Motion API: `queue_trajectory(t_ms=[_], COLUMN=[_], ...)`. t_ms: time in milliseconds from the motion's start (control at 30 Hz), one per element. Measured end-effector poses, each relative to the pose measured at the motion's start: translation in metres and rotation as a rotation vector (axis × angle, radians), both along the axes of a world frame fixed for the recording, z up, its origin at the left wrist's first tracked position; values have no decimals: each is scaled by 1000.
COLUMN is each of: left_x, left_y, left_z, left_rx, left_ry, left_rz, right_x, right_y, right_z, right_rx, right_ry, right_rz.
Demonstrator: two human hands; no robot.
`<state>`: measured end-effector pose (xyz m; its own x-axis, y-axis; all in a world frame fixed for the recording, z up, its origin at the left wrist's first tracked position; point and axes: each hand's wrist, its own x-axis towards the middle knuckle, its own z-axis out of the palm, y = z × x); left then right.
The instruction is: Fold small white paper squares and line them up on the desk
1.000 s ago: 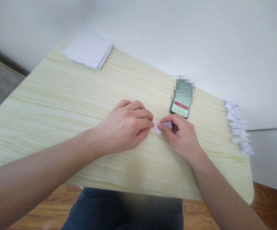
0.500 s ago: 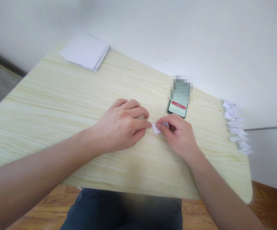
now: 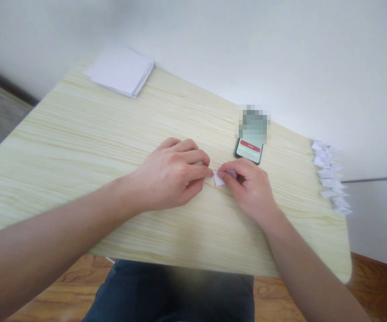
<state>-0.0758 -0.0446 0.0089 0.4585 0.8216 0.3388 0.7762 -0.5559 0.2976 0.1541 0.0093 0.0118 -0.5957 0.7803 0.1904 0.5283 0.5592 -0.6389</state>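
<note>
On the pale wood-grain table, a small folded piece of white paper (image 3: 219,180) lies between my two hands. My right hand (image 3: 249,185) pinches it from above with thumb and index finger, and these cover its right part. My left hand (image 3: 176,174) rests just to the left, palm down, with fingers bent and somewhat apart. Its index fingertip is at the paper's left edge; whether it presses on the paper I cannot tell. No object shows in the left hand, though its palm is hidden.
Beyond my right hand lies a phone (image 3: 250,147), its upper part pixelated. A stack of white paper sheets (image 3: 121,71) sits at the far left of the table (image 3: 79,147). Several folded white paper pieces (image 3: 329,172) line the right edge. A white wall (image 3: 213,44) stands behind.
Hardly anything differs. The whole view has shifted slightly; both hands keep the same pose at the folded paper.
</note>
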Motion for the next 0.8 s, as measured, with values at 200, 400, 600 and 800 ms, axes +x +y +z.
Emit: queue_trajectory(t_ms=[200,400,600,800], left_x=[6,13,14,17], left_y=[-3,-8,-9,-8], left_z=[2,2,-2,-1], left_rx=[5,71,127,101], left_ry=[18,81,79,76], left_rz=[-34,-76,-100,-81], right_x=[1,1,3,4], right_y=[-1,0,-2,-1], right_z=[-1,-6,-11,-11], right_rx=[29,60,54,71], right_ry=[-10,-15,-5,10], right_rz=[9,-39,-66,-55])
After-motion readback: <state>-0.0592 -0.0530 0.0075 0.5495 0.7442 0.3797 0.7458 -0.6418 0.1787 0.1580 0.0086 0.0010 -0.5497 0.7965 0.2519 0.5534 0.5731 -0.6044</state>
